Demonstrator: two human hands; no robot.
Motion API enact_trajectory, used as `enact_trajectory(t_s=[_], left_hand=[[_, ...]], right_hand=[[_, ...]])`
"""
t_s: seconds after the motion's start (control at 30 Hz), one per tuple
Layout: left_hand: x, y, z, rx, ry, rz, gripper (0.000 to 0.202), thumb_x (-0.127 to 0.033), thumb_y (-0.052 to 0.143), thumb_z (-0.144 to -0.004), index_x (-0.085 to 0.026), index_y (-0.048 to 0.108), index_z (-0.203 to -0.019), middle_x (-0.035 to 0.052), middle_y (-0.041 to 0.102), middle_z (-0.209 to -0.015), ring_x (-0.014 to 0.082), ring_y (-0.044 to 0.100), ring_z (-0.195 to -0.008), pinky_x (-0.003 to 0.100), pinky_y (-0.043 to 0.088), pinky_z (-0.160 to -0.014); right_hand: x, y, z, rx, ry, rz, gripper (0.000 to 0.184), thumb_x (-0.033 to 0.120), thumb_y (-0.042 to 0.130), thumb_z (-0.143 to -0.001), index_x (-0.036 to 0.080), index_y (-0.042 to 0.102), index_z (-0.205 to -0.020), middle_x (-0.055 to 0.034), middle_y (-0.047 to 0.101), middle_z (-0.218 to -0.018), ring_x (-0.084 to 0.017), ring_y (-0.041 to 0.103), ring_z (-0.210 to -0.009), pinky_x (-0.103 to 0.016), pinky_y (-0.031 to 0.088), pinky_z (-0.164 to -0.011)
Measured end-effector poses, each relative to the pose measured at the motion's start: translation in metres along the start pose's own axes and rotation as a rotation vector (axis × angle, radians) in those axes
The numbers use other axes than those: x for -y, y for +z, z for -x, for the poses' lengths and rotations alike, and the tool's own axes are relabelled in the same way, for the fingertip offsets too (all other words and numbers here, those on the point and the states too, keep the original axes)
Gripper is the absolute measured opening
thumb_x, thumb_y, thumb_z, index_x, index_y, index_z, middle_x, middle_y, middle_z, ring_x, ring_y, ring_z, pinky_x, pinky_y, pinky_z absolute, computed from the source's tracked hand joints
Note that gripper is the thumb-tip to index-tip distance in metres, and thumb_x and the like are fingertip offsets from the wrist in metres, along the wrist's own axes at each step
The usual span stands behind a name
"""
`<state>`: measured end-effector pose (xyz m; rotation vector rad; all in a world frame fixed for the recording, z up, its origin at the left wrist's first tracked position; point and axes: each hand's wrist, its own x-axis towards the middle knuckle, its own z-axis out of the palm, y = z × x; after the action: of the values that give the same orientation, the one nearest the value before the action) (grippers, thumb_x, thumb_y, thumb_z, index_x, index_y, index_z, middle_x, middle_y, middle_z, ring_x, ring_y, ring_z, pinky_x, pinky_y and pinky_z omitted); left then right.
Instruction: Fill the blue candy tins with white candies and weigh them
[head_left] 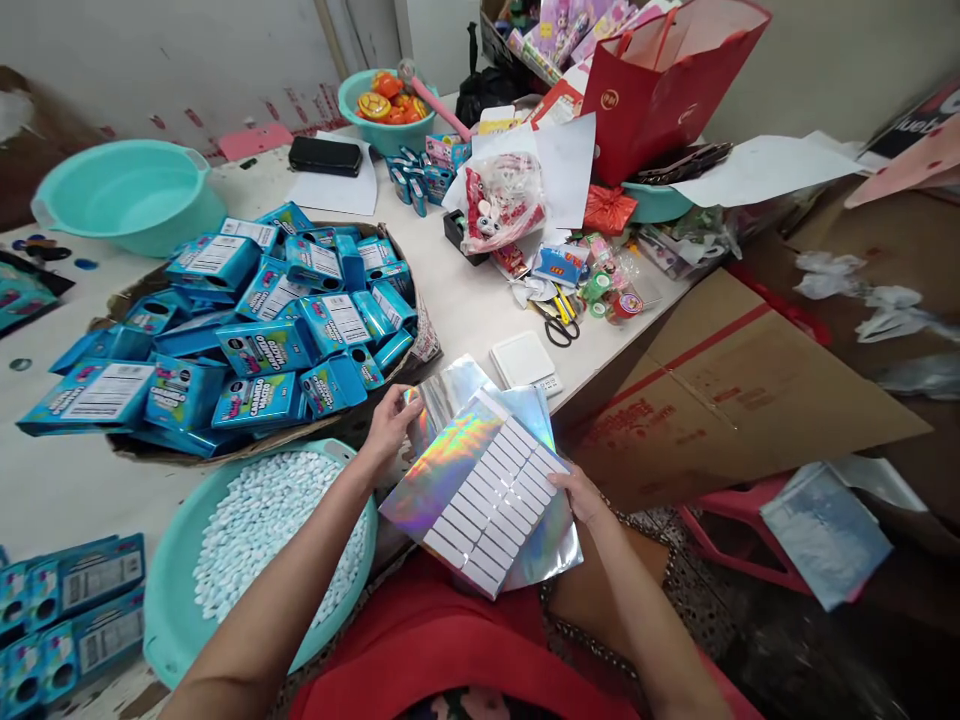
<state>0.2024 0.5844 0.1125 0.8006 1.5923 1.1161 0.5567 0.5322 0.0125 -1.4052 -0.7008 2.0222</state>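
My right hand is closed on the right edge of a sheet of white labels, which lies over a shiny holographic sheet above my lap. More silvery sheet shows under it at the lower right. My left hand pinches the left edge of a silvery holographic sheet behind the labels. Whether these shiny pieces are single sheets or flat pouches I cannot tell. A small white scale sits just beyond them on the table edge.
Left of my hands, a carton holds many blue candy boxes. A turquoise basin of pale candies stands nearer me. Black-handled scissors, a red paper bag and an orange-filled bowl are farther back. Silvery packets rest on a pink stool.
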Motion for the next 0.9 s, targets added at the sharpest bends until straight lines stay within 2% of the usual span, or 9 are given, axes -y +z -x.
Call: enact_trajectory(t_s=[0.17,0.27,0.33,0.47,0.57,0.7,0.77,0.83,0.9], left_hand=[[0.026,-0.007,-0.023,-0.096,0.001,-0.166,0.022,-0.032,0.062,-0.066,-0.018,0.054,-0.081,-0.0029,0.046,-0.063,0.0108,0.042,-0.058,0.020,0.032,-0.053],[0.039,-0.014,-0.027,-0.075,-0.004,-0.249,0.019,-0.030,0.060,-0.066,-0.019,0.057,-0.080,-0.0032,0.043,-0.061,0.0111,0.039,-0.057,0.021,0.029,-0.053],[0.047,-0.011,-0.029,-0.052,0.000,-0.295,0.016,-0.028,0.060,-0.065,-0.019,0.057,-0.079,-0.0029,0.045,-0.062,0.0115,0.039,-0.058,0.021,0.029,-0.054],[0.058,0.016,-0.028,0.032,-0.053,-0.350,0.013,-0.023,0.056,-0.067,-0.018,0.056,-0.080,-0.0012,0.051,-0.067,0.0132,0.045,-0.063,0.022,0.032,-0.057],[0.060,0.040,-0.025,0.115,-0.066,-0.356,0.012,-0.023,0.055,-0.071,-0.019,0.057,-0.082,-0.0013,0.051,-0.066,0.0138,0.047,-0.063,0.023,0.034,-0.059],[0.054,0.061,-0.025,0.114,-0.067,-0.474,0.011,-0.022,0.057,-0.072,-0.019,0.059,-0.083,-0.0002,0.050,-0.066,0.0162,0.048,-0.068,0.025,0.037,-0.066],[0.049,0.065,-0.025,0.100,-0.062,-0.522,0.013,-0.021,0.059,-0.072,-0.019,0.060,-0.085,0.0027,0.053,-0.076,0.0197,0.051,-0.079,0.028,0.039,-0.073],[0.047,0.063,-0.020,0.049,-0.021,-0.522,0.025,-0.024,0.062,-0.071,-0.020,0.061,-0.096,0.0074,0.055,-0.099,0.0261,0.050,-0.101,0.033,0.038,-0.087],[0.053,0.055,-0.006,-0.035,-0.026,-0.420,0.049,-0.031,0.066,-0.069,-0.023,0.054,-0.116,0.0105,0.044,-0.127,0.0322,0.033,-0.127,0.038,0.030,-0.102]], right_hand=[[-0.004,-0.020,0.007,0.037,0.049,-0.028,0.046,0.040,0.075,-0.058,0.015,0.067,-0.097,-0.0057,0.070,-0.092,-0.019,0.063,-0.079,-0.028,0.047,-0.073],[0.000,-0.024,0.012,0.111,0.101,-0.049,0.053,0.051,0.067,-0.064,0.014,0.068,-0.102,-0.0093,0.069,-0.097,-0.021,0.064,-0.080,-0.030,0.048,-0.073],[0.002,-0.023,0.014,0.156,0.121,-0.044,0.054,0.052,0.065,-0.067,0.014,0.066,-0.106,-0.0107,0.069,-0.099,-0.022,0.065,-0.082,-0.031,0.048,-0.074],[0.001,-0.019,0.013,0.177,0.059,-0.011,0.057,0.044,0.071,-0.067,0.018,0.060,-0.116,-0.0081,0.065,-0.113,-0.022,0.063,-0.096,-0.031,0.047,-0.082],[-0.003,-0.019,0.011,0.135,0.047,0.010,0.060,0.043,0.077,-0.062,0.017,0.060,-0.113,-0.0083,0.066,-0.108,-0.022,0.063,-0.092,-0.031,0.048,-0.082],[-0.009,-0.016,0.009,0.063,0.079,0.016,0.058,0.037,0.082,-0.056,0.016,0.061,-0.106,-0.0077,0.068,-0.099,-0.021,0.065,-0.083,-0.031,0.050,-0.077],[-0.013,-0.013,0.007,0.034,0.083,0.008,0.057,0.035,0.083,-0.055,0.015,0.060,-0.103,-0.0075,0.069,-0.096,-0.021,0.065,-0.079,-0.032,0.051,-0.074],[-0.018,-0.011,0.005,0.004,0.082,-0.001,0.058,0.035,0.083,-0.055,0.016,0.059,-0.103,-0.0079,0.069,-0.096,-0.021,0.065,-0.078,-0.032,0.052,-0.072],[-0.023,-0.011,0.002,-0.013,0.079,-0.013,0.059,0.039,0.082,-0.058,0.017,0.058,-0.107,-0.0081,0.068,-0.099,-0.022,0.066,-0.079,-0.034,0.052,-0.072]])
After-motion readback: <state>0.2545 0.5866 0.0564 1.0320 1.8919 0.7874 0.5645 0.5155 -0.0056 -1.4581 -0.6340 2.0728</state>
